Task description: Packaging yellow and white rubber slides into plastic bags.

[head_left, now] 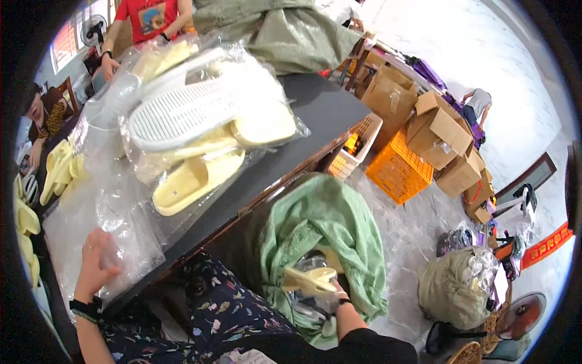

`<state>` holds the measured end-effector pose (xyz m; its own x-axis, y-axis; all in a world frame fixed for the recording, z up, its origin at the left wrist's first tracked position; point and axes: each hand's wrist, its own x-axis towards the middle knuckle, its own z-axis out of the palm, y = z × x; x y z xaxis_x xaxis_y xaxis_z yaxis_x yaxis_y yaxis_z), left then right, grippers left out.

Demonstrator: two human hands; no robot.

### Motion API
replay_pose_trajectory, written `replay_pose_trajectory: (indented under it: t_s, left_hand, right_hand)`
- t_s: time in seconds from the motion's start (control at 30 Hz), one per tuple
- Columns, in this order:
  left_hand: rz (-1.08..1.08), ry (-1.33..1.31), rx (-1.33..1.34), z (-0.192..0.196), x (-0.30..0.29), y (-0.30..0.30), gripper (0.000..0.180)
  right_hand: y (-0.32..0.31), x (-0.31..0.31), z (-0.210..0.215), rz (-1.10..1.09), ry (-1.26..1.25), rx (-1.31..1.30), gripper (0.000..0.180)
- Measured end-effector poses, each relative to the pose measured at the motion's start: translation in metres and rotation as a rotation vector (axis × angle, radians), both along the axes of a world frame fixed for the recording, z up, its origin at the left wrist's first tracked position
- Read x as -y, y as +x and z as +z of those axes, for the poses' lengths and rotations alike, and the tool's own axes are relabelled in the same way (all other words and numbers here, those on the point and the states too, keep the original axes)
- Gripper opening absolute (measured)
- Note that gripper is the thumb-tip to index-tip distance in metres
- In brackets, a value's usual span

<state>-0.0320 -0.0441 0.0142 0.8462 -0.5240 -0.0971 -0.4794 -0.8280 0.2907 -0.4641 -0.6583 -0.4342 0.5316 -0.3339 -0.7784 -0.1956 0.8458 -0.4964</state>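
Observation:
My left hand (97, 259) rests with its fingers apart on a pile of clear plastic bags (124, 224) at the table's near left. Low on the right, my right hand (337, 293) grips pale yellow slippers (309, 280) over the mouth of a green woven sack (321, 203); its fingers are partly hidden. More slippers and clear plastic show inside the sack. Ahead of my left hand lie bagged slippers, with a white slipper (182, 109) on top and a pale yellow slipper (197, 182) at the near side.
The dark table (321, 103) runs diagonally, its edge beside the sack. Loose yellow slippers (59, 170) lie at far left, near a seated person. Someone in a red shirt (148, 18) is across the table. Rightward stand an orange crate (400, 167), cardboard boxes (439, 130) and a stuffed sack (454, 285).

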Motion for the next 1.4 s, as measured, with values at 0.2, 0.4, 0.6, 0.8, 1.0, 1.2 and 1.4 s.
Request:
replay_pose_trajectory:
  t_s: [0.2,0.4,0.6,0.8,1.0,1.2,1.4]
  left_hand:
    - [0.032,0.15,0.071,0.024,0.012,-0.012,0.086]
    - [-0.01,0.008,0.288,0.038,0.006,-0.024,0.072]
    - [-0.015,-0.21,0.358,0.067,-0.002,-0.045,0.068]
    - [-0.214,-0.627,0.386,0.09,-0.011,-0.053,0.109]
    - [-0.158,-1.03,0.479,0.101,-0.037,-0.067,0.14]
    - [0.033,-0.962,1.005,0.11,-0.083,-0.081,0.115]
    - [0.122,-0.995,0.732,0.109,-0.079,-0.073,0.093]
  right_hand:
    - [-0.006,-0.006,0.104,0.026,-0.033,0.197,0.055]
    - [0.073,0.018,0.208,0.066,-0.191,0.305,0.056]
    - [0.146,0.024,0.305,0.246,-0.289,0.404,0.057]
    - [0.27,0.017,0.362,0.628,-0.289,0.541,0.059]
    - [0.431,-0.181,0.432,0.868,-0.28,0.729,0.061]
    - [0.482,-0.307,0.454,1.152,-0.176,0.938,0.063]
    - [0.515,-0.319,0.432,1.323,-0.048,1.151,0.065]
